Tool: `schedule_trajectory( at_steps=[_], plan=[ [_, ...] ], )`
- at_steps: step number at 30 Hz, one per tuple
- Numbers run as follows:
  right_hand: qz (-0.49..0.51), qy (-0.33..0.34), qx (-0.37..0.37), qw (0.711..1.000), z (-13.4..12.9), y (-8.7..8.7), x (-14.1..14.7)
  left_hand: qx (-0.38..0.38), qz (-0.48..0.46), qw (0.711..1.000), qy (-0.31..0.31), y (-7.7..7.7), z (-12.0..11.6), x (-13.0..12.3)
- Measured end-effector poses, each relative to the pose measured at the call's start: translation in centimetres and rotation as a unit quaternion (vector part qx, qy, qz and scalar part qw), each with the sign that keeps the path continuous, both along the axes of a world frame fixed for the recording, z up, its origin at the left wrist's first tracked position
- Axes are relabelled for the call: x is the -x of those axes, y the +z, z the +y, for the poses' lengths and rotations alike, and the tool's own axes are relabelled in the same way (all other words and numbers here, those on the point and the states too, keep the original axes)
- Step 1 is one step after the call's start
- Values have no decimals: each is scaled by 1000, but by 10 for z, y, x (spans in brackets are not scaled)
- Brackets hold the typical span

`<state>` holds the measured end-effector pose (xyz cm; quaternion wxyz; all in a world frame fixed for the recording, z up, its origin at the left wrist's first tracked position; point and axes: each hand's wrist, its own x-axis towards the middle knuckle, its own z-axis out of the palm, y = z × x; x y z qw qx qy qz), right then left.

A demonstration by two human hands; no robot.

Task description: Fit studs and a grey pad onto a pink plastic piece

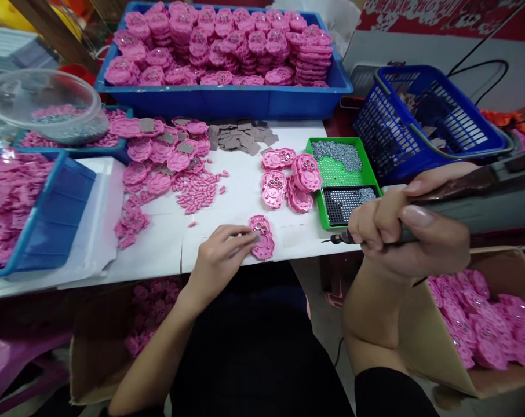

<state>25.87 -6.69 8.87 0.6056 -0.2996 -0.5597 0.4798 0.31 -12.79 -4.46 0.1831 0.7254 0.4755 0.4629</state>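
Note:
My right hand [412, 231] grips an electric screwdriver [466, 211], its thin bit pointing left over the table's front edge. Near that edge lies a pink plastic casing [263, 243] with small shiny spots. My left hand [225, 252] is at its left side, thumb and fingers pinched together. Something greyish shows at those fingertips, too small to name. Behind the casing sit several similar pink casings [274, 188] in short stacks. A green tray [312, 174] with small screws [338, 155] and a black perforated plate [338, 202] stands to their right.
Small pink pieces [197, 191], grey squares [240, 136] and more casings [160, 150] cover the table's left and back. A blue bin [223, 101] of stacked casings stands behind. A blue basket [393, 133] is at right; below it, a cardboard box [436, 336] holds casings.

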Motion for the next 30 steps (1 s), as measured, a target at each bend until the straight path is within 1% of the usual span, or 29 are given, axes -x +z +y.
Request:
schedule_trajectory(
  at_steps=[2, 4, 7, 13, 18, 21, 24, 28, 30],
  plan=[
    [-3, 11, 2, 1000, 0, 2, 1, 0, 0, 1000, -16, -2, 20, -8],
    [-7, 31, 2, 999, -1, 4, 0, 2, 8, 1000, -29, -7, 33, -13],
    [-2, 36, 8, 999, -3, 6, -2, 4, 28, 999, -38, -13, 40, -15],
    [7, 55, -4, 998, -2, 2, -2, -6, 46, 997, -55, -15, 35, -15],
    [11, 45, -15, 999, -2, -5, 9, -3, 52, 996, -72, -16, 25, -29],
    [17, 35, -15, 999, -3, -15, 18, 5, 42, 997, -71, -17, 16, -40],
    [35, 37, 9, 999, -6, -28, 25, 14, 26, 997, -76, -18, 11, -47],
    [40, 21, 53, 998, -8, -42, 32, 20, 11, 997, -77, -16, 9, -48],
    [51, 30, 51, 997, -9, -47, 35, 21, 8, 996, -81, -15, 10, -47]
  ],
)
